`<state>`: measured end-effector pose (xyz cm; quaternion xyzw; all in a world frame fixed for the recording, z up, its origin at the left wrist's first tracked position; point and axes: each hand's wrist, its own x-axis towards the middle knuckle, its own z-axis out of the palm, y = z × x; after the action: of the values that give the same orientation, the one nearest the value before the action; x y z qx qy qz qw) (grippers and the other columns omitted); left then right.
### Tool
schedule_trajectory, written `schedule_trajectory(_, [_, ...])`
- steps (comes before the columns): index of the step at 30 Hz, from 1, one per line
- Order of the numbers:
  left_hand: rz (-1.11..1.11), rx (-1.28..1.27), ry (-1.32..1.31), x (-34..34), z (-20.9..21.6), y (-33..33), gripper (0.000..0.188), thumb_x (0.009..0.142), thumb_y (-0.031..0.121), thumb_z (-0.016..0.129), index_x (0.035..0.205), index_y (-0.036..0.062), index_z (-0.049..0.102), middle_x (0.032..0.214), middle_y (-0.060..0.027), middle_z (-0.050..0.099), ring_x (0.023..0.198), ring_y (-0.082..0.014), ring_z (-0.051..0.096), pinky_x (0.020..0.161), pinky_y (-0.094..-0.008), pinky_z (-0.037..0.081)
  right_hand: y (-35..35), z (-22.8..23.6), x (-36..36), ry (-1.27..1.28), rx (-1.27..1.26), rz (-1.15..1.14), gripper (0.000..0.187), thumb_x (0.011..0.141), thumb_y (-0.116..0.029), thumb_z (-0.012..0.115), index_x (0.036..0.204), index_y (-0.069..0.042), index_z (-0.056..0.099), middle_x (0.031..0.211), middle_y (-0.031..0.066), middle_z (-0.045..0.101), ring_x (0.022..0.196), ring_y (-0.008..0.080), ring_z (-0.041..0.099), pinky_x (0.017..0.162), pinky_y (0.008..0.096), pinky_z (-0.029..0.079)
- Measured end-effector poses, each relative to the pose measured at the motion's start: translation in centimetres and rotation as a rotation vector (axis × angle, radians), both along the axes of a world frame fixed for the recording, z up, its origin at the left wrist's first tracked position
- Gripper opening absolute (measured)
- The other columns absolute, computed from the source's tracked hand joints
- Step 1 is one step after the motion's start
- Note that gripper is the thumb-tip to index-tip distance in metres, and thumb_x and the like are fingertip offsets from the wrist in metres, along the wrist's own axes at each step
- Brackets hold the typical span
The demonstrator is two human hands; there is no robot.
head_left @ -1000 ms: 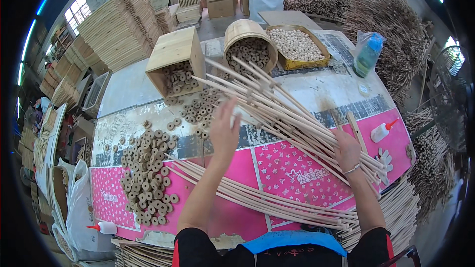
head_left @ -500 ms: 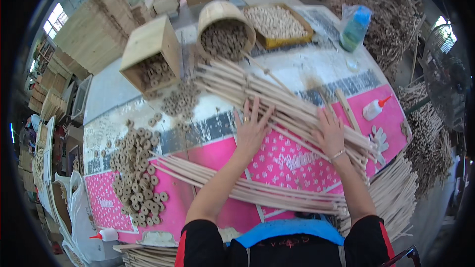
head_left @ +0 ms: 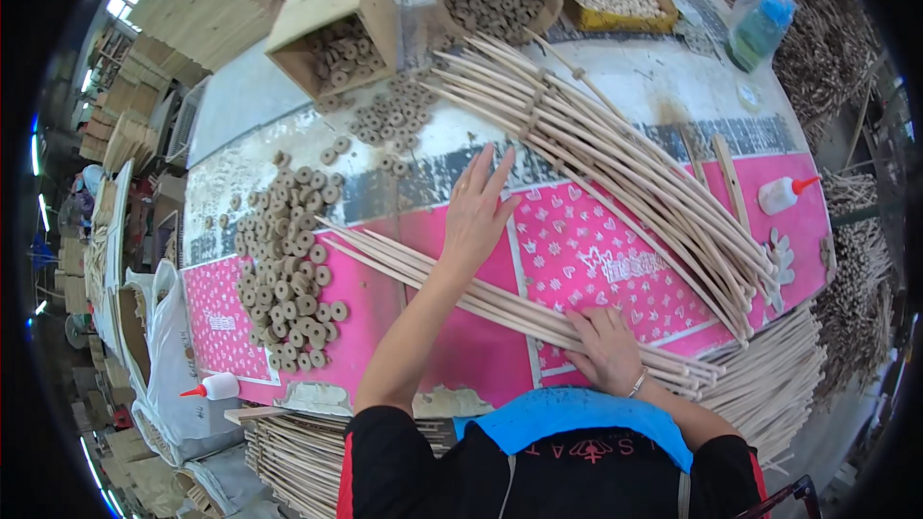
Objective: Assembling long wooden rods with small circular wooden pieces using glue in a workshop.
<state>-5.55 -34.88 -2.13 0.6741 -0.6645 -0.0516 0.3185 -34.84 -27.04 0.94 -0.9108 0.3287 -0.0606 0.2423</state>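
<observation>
My right hand (head_left: 608,354) is closed over the near bundle of thin wooden sticks (head_left: 500,306), fingers on its far side and thumb on the near side. The bundle lies slantwise across the pink sheet. My left hand (head_left: 478,211) holds nothing; its fingers are spread above the table, close to the left of a larger bundle of wooden sticks (head_left: 615,187). Those sticks carry small ring-like pieces near their far ends. Left of my left forearm, a heap of round wooden discs with holes (head_left: 293,279) spreads over the table.
Toward the back lie a wooden box of discs (head_left: 380,24), a tipped round tub (head_left: 556,0) and a yellow tray of pale pieces (head_left: 663,19). Glue bottles (head_left: 781,194), a glove (head_left: 781,255) and a green-blue bottle (head_left: 760,34) are on the table. More sticks (head_left: 779,375) stand at the right edge.
Both hands have come off the larger bundle. My right hand has moved nearer onto the near bundle; my left has shifted slightly left. The view has tilted, too.
</observation>
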Motion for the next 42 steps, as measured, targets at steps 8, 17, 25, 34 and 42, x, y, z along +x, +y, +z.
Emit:
schedule_trajectory(8, [0.417, -0.397, 0.262, 10.4, 6.9, 5.5, 0.027, 0.097, 0.012, 0.063, 0.122, 0.0041, 0.067, 0.115, -0.0107, 0.070, 0.101, -0.0193, 0.066, 0.086, -0.0310, 0.051, -0.1, -1.7, 0.7, 0.059, 0.167, -0.054, 0.046, 0.075, -0.016, 0.071, 0.116, -0.003, 0.052, 0.103, 0.0188, 0.061, 0.096, 0.0365, 0.063, 0.077, 0.0465, 0.053])
schedule_trajectory(17, [0.408, -0.227, 0.179, 16.3, 1.1, 1.5, 0.028, 0.088, 0.008, 0.068, 0.116, 0.0108, 0.068, 0.106, -0.0076, 0.065, 0.091, -0.0222, 0.065, 0.081, -0.0342, 0.053, -4.9, 0.6, -3.3, -0.304, 0.820, -0.243, 0.051, 0.087, -0.016, 0.073, 0.131, -0.002, 0.052, 0.090, 0.0087, 0.064, 0.070, 0.0162, 0.064, 0.062, 0.0323, 0.054])
schedule_trajectory(25, [0.317, 0.110, -0.192, 15.3, -2.0, -4.9, 0.035, 0.075, 0.015, 0.078, 0.108, 0.0155, 0.065, 0.107, -0.0072, 0.058, 0.101, -0.0297, 0.062, 0.084, -0.0422, 0.053, -5.0, 1.5, -3.7, -0.433, 1.102, -0.397, 0.045, 0.094, -0.013, 0.066, 0.135, -0.004, 0.049, 0.085, 0.0031, 0.060, 0.061, 0.0083, 0.060, 0.053, 0.0236, 0.051])
schedule_trajectory(34, [0.103, 0.070, -0.149, 18.1, -2.2, -4.7, 0.034, 0.076, 0.013, 0.077, 0.106, 0.0103, 0.063, 0.108, -0.0096, 0.056, 0.099, -0.0326, 0.064, 0.083, -0.0427, 0.054, -6.0, 1.7, -3.1, -0.552, 1.140, -0.344, 0.042, 0.098, -0.011, 0.058, 0.133, 0.002, 0.040, 0.099, 0.0130, 0.068, 0.077, 0.0145, 0.066, 0.067, 0.0281, 0.056])
schedule_trajectory(42, [0.112, 0.072, -0.179, 18.4, -2.5, -4.8, 0.035, 0.077, 0.014, 0.078, 0.108, 0.0059, 0.063, 0.111, -0.0130, 0.056, 0.101, -0.0350, 0.062, 0.084, -0.0434, 0.053, -6.1, 1.5, -1.9, -0.484, 0.982, -0.370, 0.043, 0.094, -0.012, 0.066, 0.130, 0.000, 0.045, 0.099, 0.0099, 0.068, 0.078, 0.0131, 0.066, 0.067, 0.0263, 0.055])
